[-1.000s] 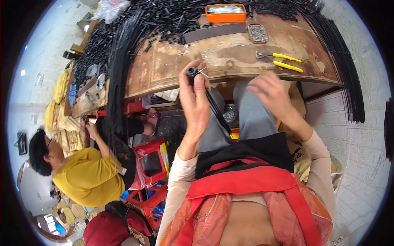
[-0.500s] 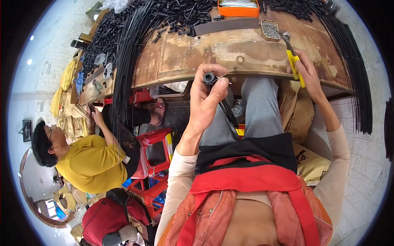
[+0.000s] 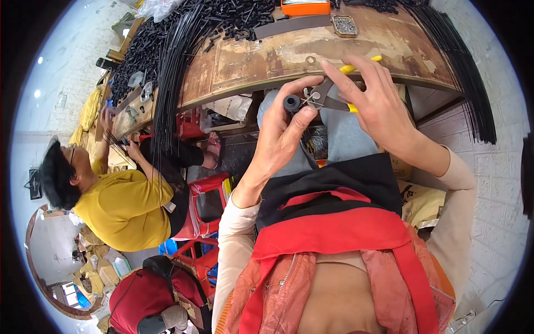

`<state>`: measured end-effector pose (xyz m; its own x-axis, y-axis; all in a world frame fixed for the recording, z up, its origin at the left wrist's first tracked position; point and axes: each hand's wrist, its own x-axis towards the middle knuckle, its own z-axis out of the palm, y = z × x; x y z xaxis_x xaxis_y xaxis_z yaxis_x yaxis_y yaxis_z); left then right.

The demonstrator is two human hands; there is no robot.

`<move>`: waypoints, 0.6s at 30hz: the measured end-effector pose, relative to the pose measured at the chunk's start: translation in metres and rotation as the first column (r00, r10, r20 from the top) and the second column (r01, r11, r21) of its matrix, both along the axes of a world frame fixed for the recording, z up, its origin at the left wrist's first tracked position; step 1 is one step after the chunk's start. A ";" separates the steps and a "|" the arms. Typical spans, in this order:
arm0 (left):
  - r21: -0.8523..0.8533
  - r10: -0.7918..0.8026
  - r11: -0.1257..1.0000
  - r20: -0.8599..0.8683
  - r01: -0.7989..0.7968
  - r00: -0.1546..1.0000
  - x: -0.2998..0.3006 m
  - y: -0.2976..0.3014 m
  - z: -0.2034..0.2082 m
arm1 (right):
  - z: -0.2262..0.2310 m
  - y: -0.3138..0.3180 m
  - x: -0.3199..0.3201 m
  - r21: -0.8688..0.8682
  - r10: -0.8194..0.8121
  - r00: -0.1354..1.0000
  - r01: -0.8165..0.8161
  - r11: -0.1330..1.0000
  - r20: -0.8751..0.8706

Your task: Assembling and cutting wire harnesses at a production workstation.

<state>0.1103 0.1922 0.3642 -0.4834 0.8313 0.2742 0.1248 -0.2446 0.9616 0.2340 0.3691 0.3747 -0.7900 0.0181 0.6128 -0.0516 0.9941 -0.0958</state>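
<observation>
My left hand (image 3: 275, 133) is closed round a black tube-shaped part (image 3: 291, 103) with a round hollow end facing up. Thin silvery wire ends (image 3: 315, 102) cross beside the thumb and forefinger. My right hand (image 3: 384, 108) grips yellow-handled pliers (image 3: 335, 103), whose handles are spread apart. The grey plier head is close against the wire ends, between my two hands. Exactly where the jaws meet the wire is too small to tell. Both hands are above my lap, just in front of the table's near edge.
The worn wooden table (image 3: 245, 69) carries heaped black parts (image 3: 233, 22), an orange box (image 3: 305, 8) and a small tray of metal bits (image 3: 344, 34). Long black rods hang over the edge at left (image 3: 169, 83) and right (image 3: 461, 78). A co-worker in yellow (image 3: 125, 209) sits left, near red stools (image 3: 206, 200).
My right hand has brought the pliers left from over the table to the wire ends at my left hand. The plier handles have spread. My left hand still holds the black part.
</observation>
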 end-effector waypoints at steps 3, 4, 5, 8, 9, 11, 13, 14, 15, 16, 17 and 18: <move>0.010 -0.005 1.000 0.001 0.005 1.000 0.005 -0.007 0.001 | 0.002 -0.004 0.000 0.103 0.004 0.999 0.001 0.995 -0.052; 0.010 -0.017 1.000 0.001 0.017 1.000 0.004 -0.009 0.001 | 0.002 -0.004 0.001 0.130 0.000 0.999 0.004 0.991 -0.035; 0.009 -0.030 1.000 0.000 0.030 1.000 0.004 -0.011 0.001 | 0.002 -0.004 0.003 0.157 -0.005 1.000 0.008 0.988 -0.018; 0.023 -0.043 0.999 -0.010 0.043 0.999 0.011 -0.018 0.005 | 0.007 -0.005 0.011 0.219 0.023 0.999 -0.014 0.976 -0.036; 0.024 -0.041 0.999 -0.009 0.041 0.999 0.013 -0.020 0.006 | 0.009 -0.008 0.013 0.220 0.025 0.999 -0.016 0.975 -0.035; -0.042 -0.021 0.999 0.007 0.021 1.000 0.012 -0.023 0.008 | 0.014 -0.011 0.018 0.162 0.034 0.999 -0.034 0.986 0.003; -0.026 -0.065 0.998 0.017 0.065 0.998 0.013 -0.025 0.010 | 0.022 -0.009 0.026 0.188 0.082 0.997 -0.083 0.979 0.009; -0.012 -0.106 0.994 0.029 0.107 0.994 0.013 -0.026 0.012 | 0.027 -0.008 0.030 0.212 0.133 0.991 -0.134 0.968 0.020; -0.015 -0.110 0.994 0.030 0.110 0.994 0.011 -0.028 0.013 | 0.035 -0.007 0.034 0.209 0.129 0.991 -0.131 0.969 0.021; -0.024 -0.148 0.989 0.003 0.148 0.989 0.009 -0.033 0.017 | 0.046 -0.007 0.040 0.217 0.181 0.982 -0.190 0.957 0.063; -0.031 -0.191 0.981 -0.021 0.190 0.981 0.009 -0.034 0.019 | 0.056 -0.005 0.045 0.224 0.227 0.968 -0.246 0.943 0.108; 0.016 -0.190 0.981 -0.034 0.191 0.981 0.011 -0.033 0.022 | 0.067 -0.002 0.049 0.291 0.252 0.951 -0.296 0.910 0.179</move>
<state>0.1213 0.1589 0.3862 -0.3075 0.9019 0.3034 0.1045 -0.2849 0.9528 0.2826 0.3669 0.4421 -0.8115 -0.3843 0.4402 -0.3344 0.9232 0.1896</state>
